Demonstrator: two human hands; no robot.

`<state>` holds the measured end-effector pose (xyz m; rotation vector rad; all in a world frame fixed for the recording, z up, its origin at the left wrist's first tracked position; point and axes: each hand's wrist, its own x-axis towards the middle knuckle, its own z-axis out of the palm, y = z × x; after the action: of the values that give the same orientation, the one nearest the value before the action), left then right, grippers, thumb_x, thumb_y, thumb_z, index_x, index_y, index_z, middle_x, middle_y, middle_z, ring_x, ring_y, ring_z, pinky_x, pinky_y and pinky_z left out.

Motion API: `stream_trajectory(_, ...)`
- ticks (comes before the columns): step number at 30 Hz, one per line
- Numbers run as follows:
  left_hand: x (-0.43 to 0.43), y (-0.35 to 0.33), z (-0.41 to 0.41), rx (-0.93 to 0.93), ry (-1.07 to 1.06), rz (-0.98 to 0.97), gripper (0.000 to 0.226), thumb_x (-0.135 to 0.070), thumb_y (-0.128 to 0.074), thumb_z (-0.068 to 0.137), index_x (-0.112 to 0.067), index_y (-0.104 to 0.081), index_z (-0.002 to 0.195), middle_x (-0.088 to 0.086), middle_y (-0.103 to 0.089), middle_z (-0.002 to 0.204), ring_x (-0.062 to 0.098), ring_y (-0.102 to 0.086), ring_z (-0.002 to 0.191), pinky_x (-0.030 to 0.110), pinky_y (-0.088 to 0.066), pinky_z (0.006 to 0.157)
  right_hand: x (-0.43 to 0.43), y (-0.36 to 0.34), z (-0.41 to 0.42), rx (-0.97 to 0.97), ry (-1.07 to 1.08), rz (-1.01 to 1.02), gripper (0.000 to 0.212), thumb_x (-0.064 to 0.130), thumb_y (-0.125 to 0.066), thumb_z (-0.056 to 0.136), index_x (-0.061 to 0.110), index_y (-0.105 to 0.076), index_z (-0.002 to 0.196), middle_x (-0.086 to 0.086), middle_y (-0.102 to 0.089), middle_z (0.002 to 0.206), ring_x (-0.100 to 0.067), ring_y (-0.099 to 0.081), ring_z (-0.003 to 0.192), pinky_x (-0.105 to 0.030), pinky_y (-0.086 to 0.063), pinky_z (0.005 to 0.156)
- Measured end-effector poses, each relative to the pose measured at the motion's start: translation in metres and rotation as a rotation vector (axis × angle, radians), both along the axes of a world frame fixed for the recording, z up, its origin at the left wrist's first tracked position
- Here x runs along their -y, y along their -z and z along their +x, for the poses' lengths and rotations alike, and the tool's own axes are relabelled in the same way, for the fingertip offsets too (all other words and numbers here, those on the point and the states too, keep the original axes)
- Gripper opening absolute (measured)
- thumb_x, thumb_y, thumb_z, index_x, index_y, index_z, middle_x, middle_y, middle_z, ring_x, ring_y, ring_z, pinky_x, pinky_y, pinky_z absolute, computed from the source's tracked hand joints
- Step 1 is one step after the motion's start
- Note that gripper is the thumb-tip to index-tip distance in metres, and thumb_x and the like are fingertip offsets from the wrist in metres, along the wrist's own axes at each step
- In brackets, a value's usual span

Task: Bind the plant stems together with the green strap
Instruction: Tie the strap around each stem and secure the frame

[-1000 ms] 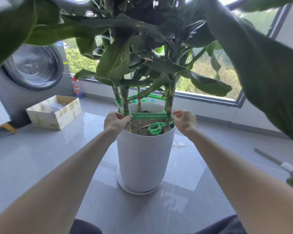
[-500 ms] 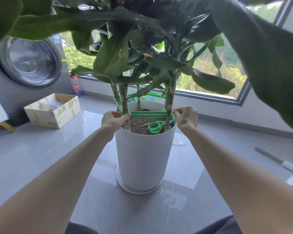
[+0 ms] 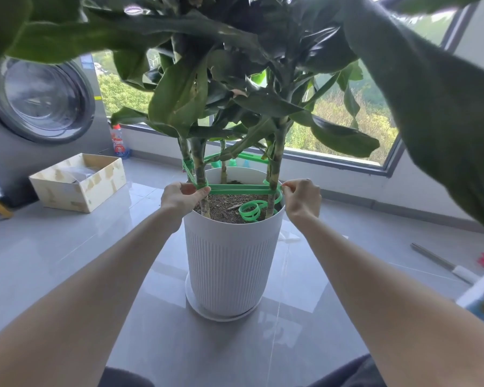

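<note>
While the left hand (image 3: 179, 198) is pinching the green strap (image 3: 238, 188) at the white pot's (image 3: 229, 261) 9 o'clock stem (image 3: 199, 169), the strap is spanning across to 3 o'clock, where the right hand (image 3: 302, 198) is pinching it too.

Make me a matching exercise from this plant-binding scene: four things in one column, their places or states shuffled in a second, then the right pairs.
Column A
1. green strap
2. cardboard box
3. white pot
4. left hand

Column B
a. stands on a round saucer
b. pinches the strap at the near left stem
c. lies on the floor left of the pot, open on top
d. is stretched level from stem to stem, above the soil

Pairs: 1-d, 2-c, 3-a, 4-b
</note>
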<state>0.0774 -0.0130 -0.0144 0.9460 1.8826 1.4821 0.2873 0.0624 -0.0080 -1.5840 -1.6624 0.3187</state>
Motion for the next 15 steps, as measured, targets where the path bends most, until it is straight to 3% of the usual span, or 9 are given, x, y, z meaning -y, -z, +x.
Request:
stream_trajectory(2,0.001,-0.001,0.001,0.009,-0.004,0.001,0.044,-0.028,-0.075,0.079,-0.005,-0.061,0.114,0.009,-0.065,0.113,0.025,-0.059,0.109,0.038,-0.047,0.099,0.003,-0.002,0.001,0.015,-0.004,-0.008,0.022,0.007,-0.056,0.090,0.006,-0.075,0.079,-0.013,-0.071,0.080,-0.027,-0.065,0.074,-0.039,-0.056,0.067)
stream_trajectory(6,0.002,-0.002,0.001,0.015,-0.020,-0.007,0.041,-0.029,-0.076,0.078,-0.007,-0.065,0.111,0.007,-0.066,0.109,0.023,-0.059,0.105,0.040,-0.046,0.100,0.010,-0.003,0.002,0.022,-0.023,-0.012,0.019,0.006,-0.058,0.089,0.001,-0.073,0.079,-0.012,-0.071,0.077,-0.027,-0.066,0.074,-0.042,-0.057,0.067)
stream_trajectory(11,0.006,-0.003,0.002,0.012,-0.029,0.003,0.038,-0.029,-0.076,0.078,-0.008,-0.068,0.109,0.006,-0.066,0.098,0.020,-0.057,0.092,0.038,-0.048,0.097,0.018,-0.006,0.003,0.026,-0.050,-0.039,0.031,0.009,-0.057,0.092,0.001,-0.068,0.063,-0.006,-0.059,0.058,-0.020,-0.053,0.059,-0.032,-0.043,0.053)
stream_trajectory(15,0.011,-0.002,0.001,-0.010,-0.019,0.005,0.037,-0.029,-0.075,0.080,-0.008,-0.068,0.110,0.010,-0.068,0.104,0.022,-0.057,0.091,0.036,-0.048,0.093,0.024,-0.010,0.001,-0.016,-0.053,-0.046,0.023,0.008,-0.059,0.091,0.000,-0.075,0.076,-0.012,-0.070,0.074,-0.021,-0.060,0.066,-0.030,-0.047,0.060)
